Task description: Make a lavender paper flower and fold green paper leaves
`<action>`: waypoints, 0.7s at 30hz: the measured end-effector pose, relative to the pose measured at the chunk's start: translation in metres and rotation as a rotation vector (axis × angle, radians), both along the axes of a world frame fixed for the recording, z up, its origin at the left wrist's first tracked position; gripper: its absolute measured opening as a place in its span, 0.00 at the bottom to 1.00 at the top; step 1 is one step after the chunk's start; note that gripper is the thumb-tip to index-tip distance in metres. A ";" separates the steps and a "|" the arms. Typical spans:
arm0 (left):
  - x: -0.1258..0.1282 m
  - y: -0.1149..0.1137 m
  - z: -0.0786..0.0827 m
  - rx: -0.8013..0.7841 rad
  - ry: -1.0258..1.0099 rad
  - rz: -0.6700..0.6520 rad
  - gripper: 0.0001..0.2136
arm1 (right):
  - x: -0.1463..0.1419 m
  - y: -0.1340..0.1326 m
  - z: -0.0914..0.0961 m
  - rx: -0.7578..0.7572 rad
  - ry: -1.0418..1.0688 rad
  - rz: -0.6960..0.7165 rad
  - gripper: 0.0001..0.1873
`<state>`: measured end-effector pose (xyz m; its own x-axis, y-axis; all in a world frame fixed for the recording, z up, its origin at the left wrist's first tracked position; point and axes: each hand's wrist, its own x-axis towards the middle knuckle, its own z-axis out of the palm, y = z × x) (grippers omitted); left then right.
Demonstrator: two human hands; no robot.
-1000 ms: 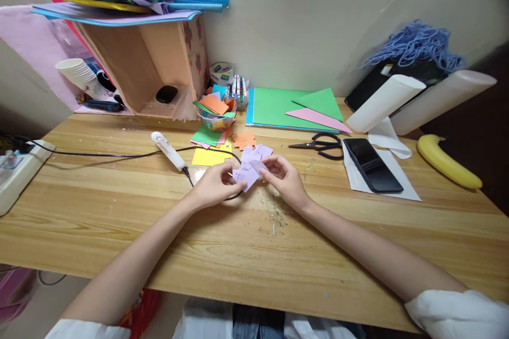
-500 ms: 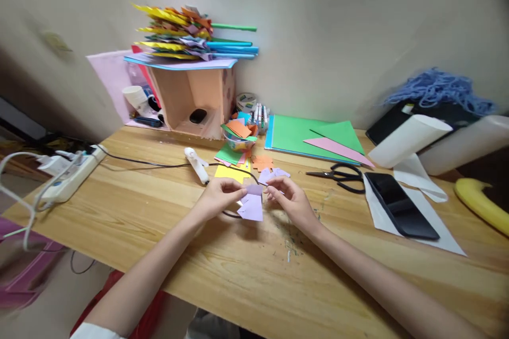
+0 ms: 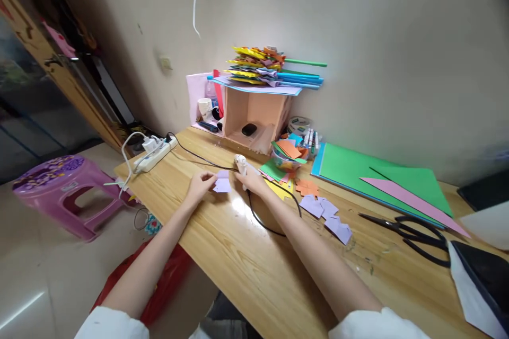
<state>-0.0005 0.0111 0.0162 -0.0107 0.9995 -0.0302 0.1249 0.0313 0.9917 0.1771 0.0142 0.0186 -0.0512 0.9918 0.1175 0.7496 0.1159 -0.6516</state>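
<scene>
Between the thumb and fingers of my left hand [image 3: 202, 184] is a small purple paper piece [image 3: 222, 182], held above the table's left part. My right hand [image 3: 252, 180] is wrapped round a white hot glue gun [image 3: 240, 163] with a black cord [image 3: 260, 220] looping below it. The glue gun is close to the right of the held paper. Several purple paper cut-outs [image 3: 326, 208] lie to the right, beside orange cut-outs [image 3: 307, 187] and a yellow paper sheet [image 3: 281, 189].
Black scissors [image 3: 405, 226] lie at the right near green paper sheets [image 3: 397, 180]. A bowl of paper scraps [image 3: 287, 161] stands before a pink box [image 3: 254, 116] topped with paper flowers [image 3: 258, 66]. A power strip [image 3: 156, 155] sits at the left edge; a pink stool [image 3: 75, 190] stands beyond.
My view has swung left. My right hand has left the purple paper and taken hold of the glue gun. A folded purple piece now lies on the table at right.
</scene>
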 end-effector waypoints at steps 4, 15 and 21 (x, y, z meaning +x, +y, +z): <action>-0.001 0.001 -0.010 0.012 0.012 0.063 0.07 | 0.010 -0.008 -0.008 0.032 0.050 -0.058 0.13; -0.008 -0.004 -0.019 0.044 0.083 0.028 0.04 | 0.017 -0.057 -0.019 -0.078 0.470 0.183 0.16; -0.007 -0.004 -0.021 0.054 0.126 -0.008 0.05 | 0.017 -0.057 -0.015 -0.150 0.494 0.182 0.14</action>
